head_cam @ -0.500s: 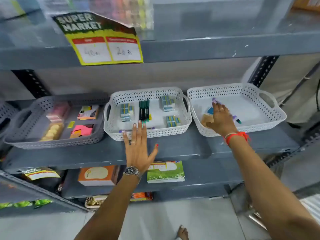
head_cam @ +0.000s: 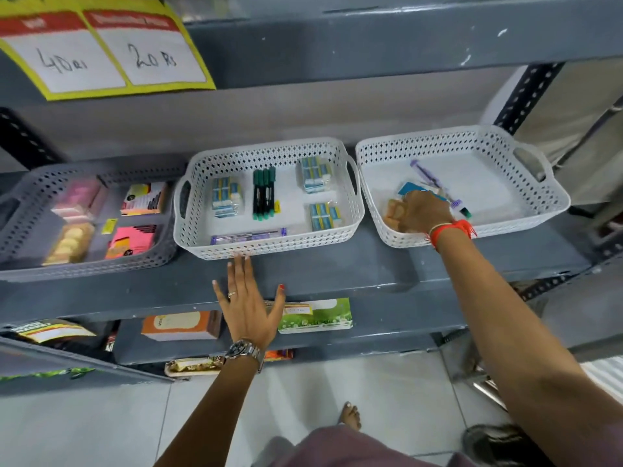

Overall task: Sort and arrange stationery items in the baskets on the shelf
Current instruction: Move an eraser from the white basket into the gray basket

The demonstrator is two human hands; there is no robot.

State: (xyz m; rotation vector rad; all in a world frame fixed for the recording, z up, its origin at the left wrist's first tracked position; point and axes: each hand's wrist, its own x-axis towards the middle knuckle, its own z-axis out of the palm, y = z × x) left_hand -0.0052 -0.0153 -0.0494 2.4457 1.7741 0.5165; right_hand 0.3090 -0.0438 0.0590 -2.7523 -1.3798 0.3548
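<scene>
Three baskets stand on the grey shelf (head_cam: pixel 337 274). The middle white basket (head_cam: pixel 269 246) holds green markers (head_cam: pixel 263 194), eraser packs (head_cam: pixel 226 197) and a purple pen pack (head_cam: pixel 249 236). My left hand (head_cam: pixel 247 308) lies flat and open on the shelf just in front of it, fingertips near its front wall. My right hand (head_cam: pixel 423 210) reaches into the right white basket (head_cam: pixel 472 139), fingers curled over a pile there: a tan item (head_cam: pixel 392 210), a blue card (head_cam: pixel 409 187) and purple pens (head_cam: pixel 424 170). What the fingers hold is hidden.
The grey basket (head_cam: pixel 30 261) at the left holds sticky notes and biscuit-coloured packs. A yellow price sign (head_cam: pixel 101 55) hangs from the shelf above. Notebooks (head_cam: pixel 317 315) lie on the lower shelf. A dark upright post (head_cam: pixel 526 92) stands at the right. My bare foot (head_cam: pixel 350 416) is on the floor.
The view has moved closer to the shelf. My left hand slid back from the middle basket onto the shelf. My right hand sank deeper into the right basket's pile.
</scene>
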